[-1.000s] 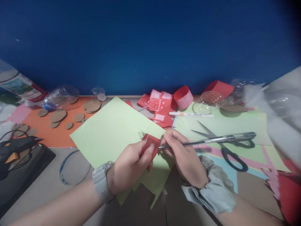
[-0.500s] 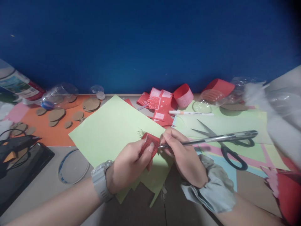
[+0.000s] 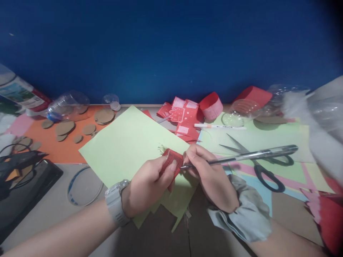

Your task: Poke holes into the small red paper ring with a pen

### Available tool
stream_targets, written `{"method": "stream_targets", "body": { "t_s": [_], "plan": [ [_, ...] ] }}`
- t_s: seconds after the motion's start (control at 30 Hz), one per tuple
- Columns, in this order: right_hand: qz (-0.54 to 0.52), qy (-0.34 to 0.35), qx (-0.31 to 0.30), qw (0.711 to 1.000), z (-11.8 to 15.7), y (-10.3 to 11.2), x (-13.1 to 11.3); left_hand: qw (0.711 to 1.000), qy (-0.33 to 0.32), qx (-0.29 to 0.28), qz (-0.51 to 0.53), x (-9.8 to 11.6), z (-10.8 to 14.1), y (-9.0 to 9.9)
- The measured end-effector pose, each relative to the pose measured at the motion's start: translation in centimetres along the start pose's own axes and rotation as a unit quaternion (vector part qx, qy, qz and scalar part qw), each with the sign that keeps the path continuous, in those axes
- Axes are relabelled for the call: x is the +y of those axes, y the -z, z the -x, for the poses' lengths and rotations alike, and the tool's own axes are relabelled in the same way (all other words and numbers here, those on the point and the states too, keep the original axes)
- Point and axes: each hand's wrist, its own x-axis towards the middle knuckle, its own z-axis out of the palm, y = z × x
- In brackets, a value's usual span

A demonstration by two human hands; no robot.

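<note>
My left hand pinches a small red piece with a dark pattern between thumb and fingers, above a light green sheet. My right hand is closed on a pen, whose tip meets the right edge of the red piece. The pen's long body slants up to the right, over black-handled scissors that lie with blades apart. Pale curly strands show just behind the red piece. A white marker lies farther back, beside red and pink paper pieces.
Cardboard discs lie on orange paper at the left, near a clear plastic bottle. A glue gun, a black case and a tape roll are closer. Red paper sits at the right edge.
The view has shifted slightly, so the items at the right appear a little farther right. Both hands keep their hold, with the pen tip still at the red piece.
</note>
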Motion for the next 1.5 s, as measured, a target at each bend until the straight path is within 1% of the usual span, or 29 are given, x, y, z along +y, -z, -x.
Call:
{"method": "stream_targets", "body": {
  "t_s": [0.13, 0.33, 0.57, 0.77, 0.93, 1.1, 1.3, 1.5],
  "plan": [
    [-0.004, 0.01, 0.011, 1.0, 0.05, -0.05, -0.06, 1.0, 0.001, 0.002, -0.009, 0.03, 0.0, 0.0],
    [0.035, 0.008, -0.002, 0.999, 0.16, 0.05, -0.21, 1.0, -0.002, -0.004, 0.001, 0.12, 0.08, 0.07],
    [0.053, 0.015, 0.011, 0.998, 0.36, 0.11, -0.12, 1.0, 0.001, -0.002, -0.009, 0.24, 0.01, 0.08],
    [0.095, 0.049, 0.006, 0.994, 0.45, 0.13, -0.15, 1.0, -0.006, 0.001, -0.005, 0.2, 0.09, 0.02],
    [0.101, 0.044, 0.017, 0.994, 0.57, 0.2, -0.05, 1.0, -0.006, -0.003, 0.004, 0.33, 0.06, 0.07],
    [0.111, 0.05, 0.008, 0.993, 0.71, 0.08, -0.08, 1.0, -0.009, 0.0, 0.0, 0.36, 0.15, 0.15],
    [0.109, 0.056, 0.02, 0.992, 0.6, 0.07, 0.01, 1.0, -0.01, 0.002, -0.002, 0.31, 0.06, 0.13],
    [0.111, 0.056, 0.007, 0.992, 0.68, 0.04, 0.1, 1.0, -0.021, 0.004, -0.009, 0.21, -0.03, 0.01]
  ]
}}
